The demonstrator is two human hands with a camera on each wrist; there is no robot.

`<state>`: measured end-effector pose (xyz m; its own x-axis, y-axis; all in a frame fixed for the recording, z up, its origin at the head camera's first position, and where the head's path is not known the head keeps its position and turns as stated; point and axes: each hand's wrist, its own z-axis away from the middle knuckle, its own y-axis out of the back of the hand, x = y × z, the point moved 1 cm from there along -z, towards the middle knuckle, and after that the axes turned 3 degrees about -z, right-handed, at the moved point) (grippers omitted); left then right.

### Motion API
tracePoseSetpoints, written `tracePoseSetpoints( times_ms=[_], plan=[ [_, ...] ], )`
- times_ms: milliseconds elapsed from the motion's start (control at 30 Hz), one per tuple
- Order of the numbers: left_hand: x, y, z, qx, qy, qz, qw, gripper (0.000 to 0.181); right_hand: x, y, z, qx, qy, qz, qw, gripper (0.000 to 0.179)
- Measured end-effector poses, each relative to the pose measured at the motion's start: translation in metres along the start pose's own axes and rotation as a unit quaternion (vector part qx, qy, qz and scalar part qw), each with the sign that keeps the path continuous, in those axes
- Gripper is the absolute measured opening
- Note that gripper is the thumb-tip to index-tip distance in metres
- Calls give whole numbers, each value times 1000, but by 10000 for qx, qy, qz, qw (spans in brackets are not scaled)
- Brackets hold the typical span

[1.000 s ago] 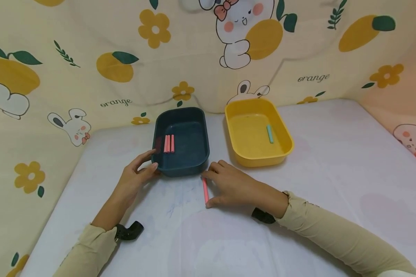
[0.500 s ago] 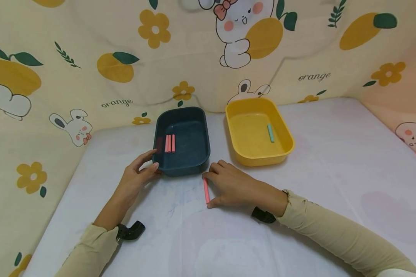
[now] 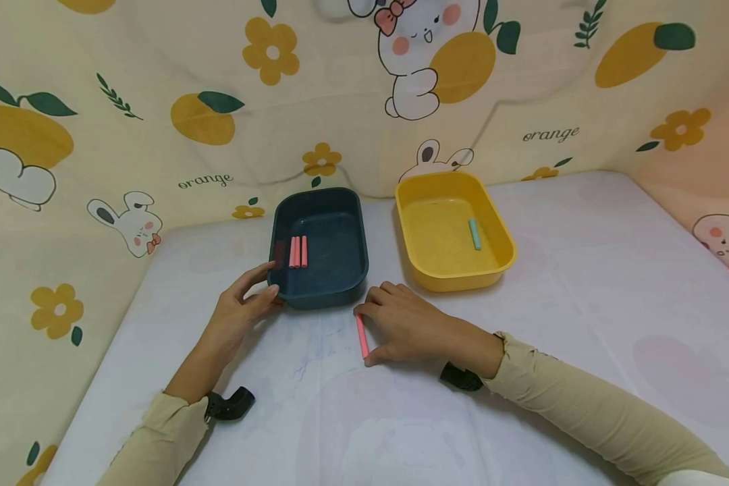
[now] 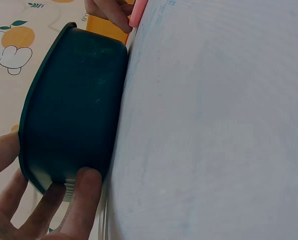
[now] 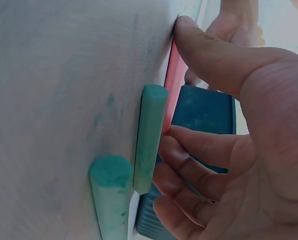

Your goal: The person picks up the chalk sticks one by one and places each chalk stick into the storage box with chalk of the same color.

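My left hand [image 3: 239,307] holds the near left corner of a dark blue plastic box [image 3: 322,297], thumb on the near wall and fingers along the left side. Inside that box lie three pink chalk sticks [image 3: 298,252]. Just in front of its near right corner, my right hand [image 3: 401,324] pinches a pink stick of chalk [image 3: 362,336] lengthwise on the table, thumb at one end and index finger at the other. The right wrist view shows a green chalk stick [image 5: 150,140] and a second green chalk stick [image 5: 111,200] by the palm; the hand hides both from the head camera.
A yellow box [image 3: 455,277] stands right of the dark one, with a single green chalk stick [image 3: 474,233] in it. Printed cloth [image 3: 340,81] hangs behind the white-covered table [image 3: 401,425]. Faint blue chalk marks [image 3: 304,358] show between the hands.
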<state>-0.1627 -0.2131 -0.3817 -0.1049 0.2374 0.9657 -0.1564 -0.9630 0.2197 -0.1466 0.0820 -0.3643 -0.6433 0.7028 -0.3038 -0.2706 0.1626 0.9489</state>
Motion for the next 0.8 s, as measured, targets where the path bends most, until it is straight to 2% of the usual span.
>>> tracePoseSetpoints(
  times_ms=[233, 800],
  plan=[
    [-1, 0, 0, -13, -17, 40, 10000, 62, -1, -1, -2, -64, -67, -159, 9998, 77],
    [1, -1, 0, 23, 87, 17, 10000, 58, -5, 5, 1, 217, 169, -578, 9980, 79]
  ],
)
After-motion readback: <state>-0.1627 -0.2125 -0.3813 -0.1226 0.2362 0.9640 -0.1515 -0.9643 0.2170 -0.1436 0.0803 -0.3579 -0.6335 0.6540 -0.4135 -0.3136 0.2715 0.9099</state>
